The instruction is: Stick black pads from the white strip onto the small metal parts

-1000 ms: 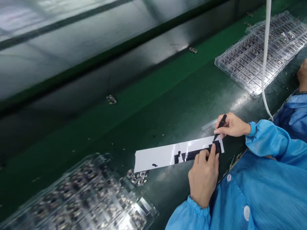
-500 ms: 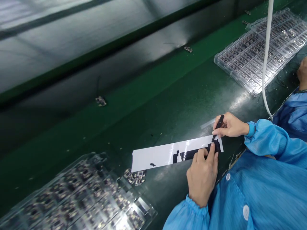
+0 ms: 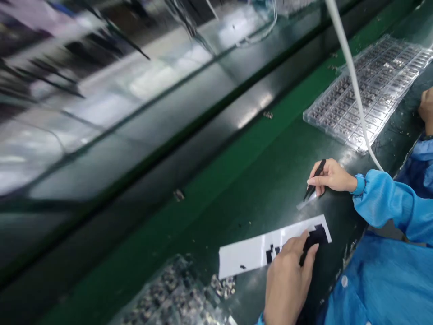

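Black tweezers (image 3: 316,179) are gripped in the right hand (image 3: 333,177), held just off the white backing strip (image 3: 257,253) lying on the green counter (image 3: 237,180). The strip is pinned under the open left hand (image 3: 287,289), apparently to stop it shifting.

A glossy dark-green workbench (image 3: 203,216) reflects bright light under a white hose (image 3: 352,76).

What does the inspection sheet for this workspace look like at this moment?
Surface: glossy dark green bench.
Job's things: white backing strip bearing black pieces; black tweezers.
Clutter: clear plastic tray of small parts, another at lower left; loose parts.
Hands: right hand holds the tweezers; left hand presses on the strip.
Cables: white tube descends past the tray.
Surroundings: blurred reflective panel; another person's hand at right.
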### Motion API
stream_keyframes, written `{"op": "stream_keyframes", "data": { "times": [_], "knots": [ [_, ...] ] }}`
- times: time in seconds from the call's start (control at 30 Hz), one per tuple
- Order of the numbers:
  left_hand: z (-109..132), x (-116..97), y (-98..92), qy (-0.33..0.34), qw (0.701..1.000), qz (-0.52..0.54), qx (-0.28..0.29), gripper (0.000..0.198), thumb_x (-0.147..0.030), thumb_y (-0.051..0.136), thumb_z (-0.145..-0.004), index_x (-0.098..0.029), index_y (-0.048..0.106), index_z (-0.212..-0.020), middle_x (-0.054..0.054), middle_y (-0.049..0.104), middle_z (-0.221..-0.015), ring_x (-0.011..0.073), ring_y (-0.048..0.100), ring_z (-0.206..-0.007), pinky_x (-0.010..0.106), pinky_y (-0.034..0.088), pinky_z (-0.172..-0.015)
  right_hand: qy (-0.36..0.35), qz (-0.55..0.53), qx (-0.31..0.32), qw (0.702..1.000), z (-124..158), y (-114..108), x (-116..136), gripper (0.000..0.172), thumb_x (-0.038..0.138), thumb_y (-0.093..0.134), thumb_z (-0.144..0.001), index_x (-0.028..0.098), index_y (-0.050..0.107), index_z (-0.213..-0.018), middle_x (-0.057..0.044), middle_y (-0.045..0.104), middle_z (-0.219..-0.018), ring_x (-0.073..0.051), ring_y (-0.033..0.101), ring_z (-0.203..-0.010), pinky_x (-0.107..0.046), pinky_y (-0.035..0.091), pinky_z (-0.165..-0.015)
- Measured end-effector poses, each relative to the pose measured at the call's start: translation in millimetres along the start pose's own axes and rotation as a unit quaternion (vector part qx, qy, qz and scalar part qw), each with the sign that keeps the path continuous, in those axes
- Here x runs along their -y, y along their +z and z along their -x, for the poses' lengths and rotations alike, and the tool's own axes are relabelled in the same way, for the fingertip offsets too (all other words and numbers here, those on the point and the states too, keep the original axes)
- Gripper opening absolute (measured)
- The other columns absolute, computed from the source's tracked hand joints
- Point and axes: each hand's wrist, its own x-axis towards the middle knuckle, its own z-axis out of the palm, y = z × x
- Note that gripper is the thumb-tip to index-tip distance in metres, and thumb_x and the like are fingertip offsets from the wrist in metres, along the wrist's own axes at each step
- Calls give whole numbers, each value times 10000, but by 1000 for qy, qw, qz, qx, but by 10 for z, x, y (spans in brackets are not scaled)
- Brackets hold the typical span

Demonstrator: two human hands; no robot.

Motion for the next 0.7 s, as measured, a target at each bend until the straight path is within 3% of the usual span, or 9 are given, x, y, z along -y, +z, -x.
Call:
{"op": "stream_keyframes", "data": {
  "times": [0.1,0.2,0.33,0.47,0.57,0.7],
  "knots": [
    [-518,223,-424,-14,998,23,-52,363,-434,555,-821,-174,702,-1028,91,721,-954,219,669,-757,334,524,-720,-11,-26,-17,999,-190,-54,67,374,381,800,-583,100,567,-667,-5,620,-455,-128,608,-386,-176,465,-357],
    [-1288,437,-698,-73,988,92,-98,324,-442,663,-703,-182,735,-883,78,726,-869,227,666,-751,351,526,-753,-4,-56,-26,998,-308,-85,68,389,391,801,-576,106,552,-665,2,609,-439,-125,602,-376,-173,458,-354],
    [-2382,649,-699,-162,966,162,-121,365,-459,642,-707,-138,705,-871,89,699,-765,240,678,-735,327,547,-614,15,-82,-17,996,-351,-74,46,392,402,791,-590,115,537,-672,14,592,-418,-127,601,-377,-175,457,-364],
    [-3248,792,-626,-224,946,160,-169,446,-438,649,-715,-122,619,-1029,163,680,-962,272,684,-787,315,523,-506,12,-107,-11,994,-340,-51,79,376,409,767,-631,113,542,-688,2,606,-441,-129,610,-395,-185,466,-382],
    [-3593,908,-686,-270,938,148,-159,397,-398,706,-650,-134,619,-933,166,683,-845,307,683,-756,332,501,-471,16,-135,-7,991,-329,-44,115,367,406,761,-647,114,543,-687,5,605,-452,-132,619,-408,-192,477,-399],
    [-3637,1075,-846,-297,939,141,-102,235,-344,703,-626,-168,584,-726,63,623,-558,270,674,-645,340,516,-507,22,-183,14,983,-338,-24,131,363,375,790,-618,118,545,-691,23,593,-445,-126,612,-399,-182,471,-394]
  ]
}}
